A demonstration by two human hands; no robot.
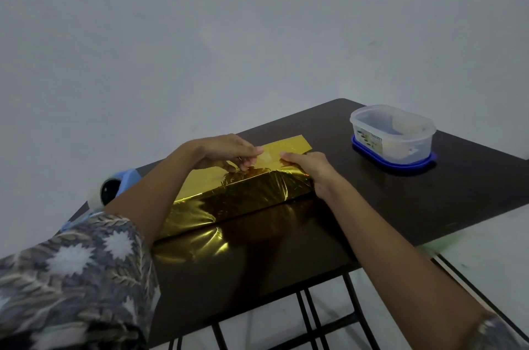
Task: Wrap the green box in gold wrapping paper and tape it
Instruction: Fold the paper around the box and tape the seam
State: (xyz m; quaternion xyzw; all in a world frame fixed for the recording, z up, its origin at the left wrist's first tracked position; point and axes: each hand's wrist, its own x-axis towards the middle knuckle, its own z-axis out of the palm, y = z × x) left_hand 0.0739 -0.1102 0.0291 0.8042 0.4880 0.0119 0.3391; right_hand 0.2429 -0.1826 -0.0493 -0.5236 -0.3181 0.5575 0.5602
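Nearest to you, your left arm in a patterned sleeve (71,272) crosses the near left corner of the bench (429,200), and your bare right forearm comes in over the near edge. Black metal legs (312,318) show below that edge. On the dark bench top, the gold wrapping paper (243,198) starts as a flat flap lying toward the near edge, then rises over a long block-shaped form at the middle of the bench, set at a slant to the edges. The green box is not visible; the paper covers the whole form, so locate the box only by that raised shape. On top of the form, your left hand (226,153) pinches one end of a translucent strip of tape (269,159) between thumb and fingertips. Your right hand (312,169) rests its heel on the right end of the wrapped form, its fingers curled, with thumb and forefinger gripping the other end of the strip. The strip lies over the paper's top face, between the two hands. Beyond the hands, a further flap of the paper lies flat toward the far edge. At the left edge, partly behind your left forearm, sits a blue tape dispenser (114,186). Near the far right corner, well apart from the paper, stands a clear plastic container (393,136) on a blue lid (363,149). A plain grey wall (257,20) fills the background.
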